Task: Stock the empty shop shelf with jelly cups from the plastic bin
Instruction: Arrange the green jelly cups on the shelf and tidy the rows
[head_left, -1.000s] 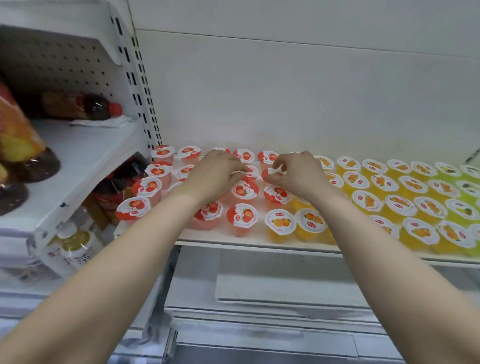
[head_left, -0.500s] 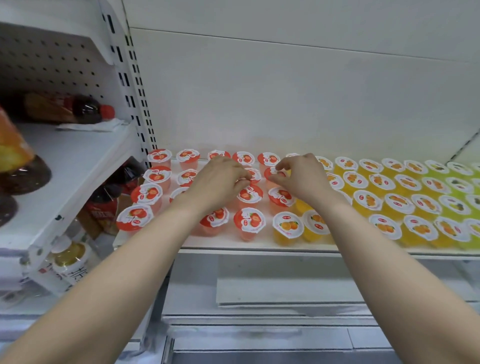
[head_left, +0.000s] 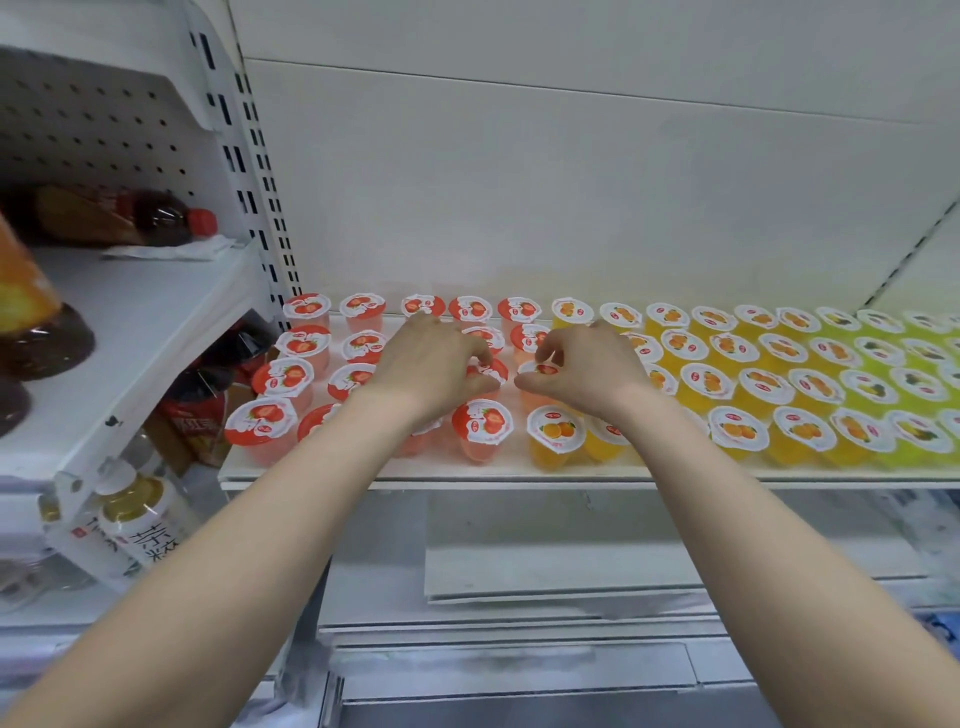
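The white shelf (head_left: 467, 470) carries rows of jelly cups: several red strawberry ones (head_left: 482, 423) on the left, orange ones (head_left: 737, 431) in the middle, green ones (head_left: 914, 434) at the right. My left hand (head_left: 431, 371) lies over the red rows, thumb and fingers curled round a red cup (head_left: 491, 370). My right hand (head_left: 582, 369) pinches the lid rim of another red cup (head_left: 543, 370) beside it, in the third row from the back. The plastic bin is out of view.
A slotted upright (head_left: 260, 182) borders the shelf on the left. Beyond it, a neighbouring shelf (head_left: 130, 332) bears dark drink bottles (head_left: 150, 218), with tea bottles (head_left: 140, 519) below. Flat white boards (head_left: 545, 566) lie under the jelly shelf.
Both hands have drawn slightly toward me, from the second row to the third, each keeping hold of a red cup. The camera has shifted a little to the left.
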